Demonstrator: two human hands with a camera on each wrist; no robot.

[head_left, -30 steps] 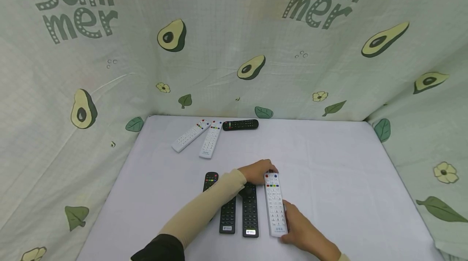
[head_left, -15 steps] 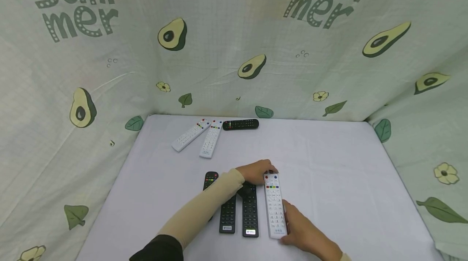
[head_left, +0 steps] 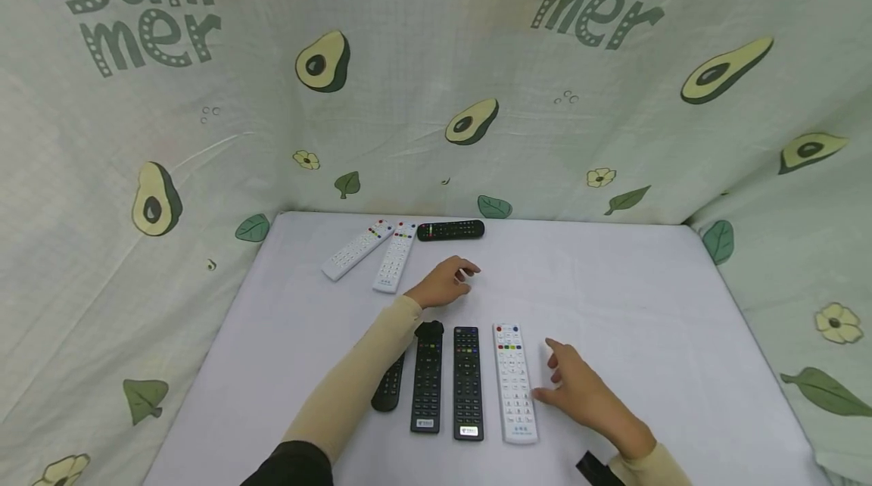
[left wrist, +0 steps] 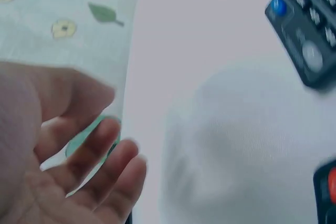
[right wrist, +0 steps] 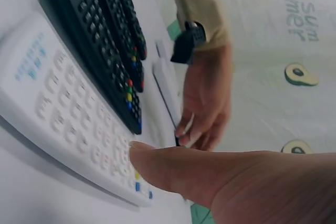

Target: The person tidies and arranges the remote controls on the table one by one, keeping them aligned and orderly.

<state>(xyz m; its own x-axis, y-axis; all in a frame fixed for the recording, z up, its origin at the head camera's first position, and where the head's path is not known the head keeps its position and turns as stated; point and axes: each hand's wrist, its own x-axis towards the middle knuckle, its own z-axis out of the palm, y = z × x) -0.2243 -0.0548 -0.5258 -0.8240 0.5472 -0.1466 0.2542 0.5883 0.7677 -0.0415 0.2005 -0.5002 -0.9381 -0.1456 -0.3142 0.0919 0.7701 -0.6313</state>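
A white remote control [head_left: 515, 387] lies at the right end of a row with several black ones. My right hand [head_left: 582, 389] is just right of it, fingers relaxed and holding nothing, thumb tip close to its edge; in the right wrist view the thumb [right wrist: 178, 174] overlaps its keys. Two black remotes, one in the middle [head_left: 467, 387] and one left of it [head_left: 426, 387], lie side by side. The leftmost black remote [head_left: 388, 389] is partly hidden by my left sleeve. My left hand [head_left: 444, 283] hovers beyond the row, empty, its fingers loosely bent.
Towards the back of the white-covered table [head_left: 613, 281] lie two white remotes, one slanted [head_left: 357, 250] and one straighter [head_left: 394, 259]. A black remote [head_left: 451, 230] lies crosswise beside them. Cloth printed with avocados [head_left: 381, 168] hangs behind and at both sides.
My left hand has left the white remote's far end and moved back and to the left. My right hand has let go of that remote's right side and shifted slightly right.
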